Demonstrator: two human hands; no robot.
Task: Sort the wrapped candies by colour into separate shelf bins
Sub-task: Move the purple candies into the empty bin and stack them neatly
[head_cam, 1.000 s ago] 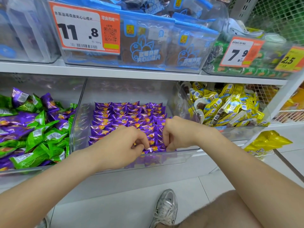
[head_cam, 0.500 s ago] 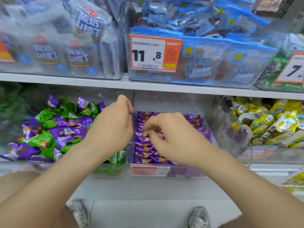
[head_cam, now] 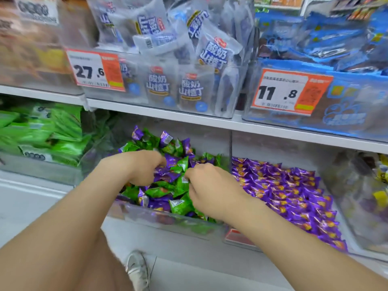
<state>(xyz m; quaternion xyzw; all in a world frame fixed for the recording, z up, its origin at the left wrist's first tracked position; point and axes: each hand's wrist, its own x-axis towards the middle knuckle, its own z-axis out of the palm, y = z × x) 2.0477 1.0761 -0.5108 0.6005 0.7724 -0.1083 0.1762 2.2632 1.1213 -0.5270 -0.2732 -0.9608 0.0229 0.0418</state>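
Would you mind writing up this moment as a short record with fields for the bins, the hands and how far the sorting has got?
mixed bin: green and purple candies jumbled together
purple bin: only purple candies, laid flat
green bin: green packs, blurred
left hand: in the mixed bin, fingers curled among the candies
right hand: in the mixed bin, fingertips at a green candy
grasp: cannot tell for either hand
progress: mixed bin still unsorted

place: shop | evidence: price tags [head_cam: 96, 70], snack bins [head_cam: 168, 219] on shelves [head_cam: 159, 116], slightly blurred
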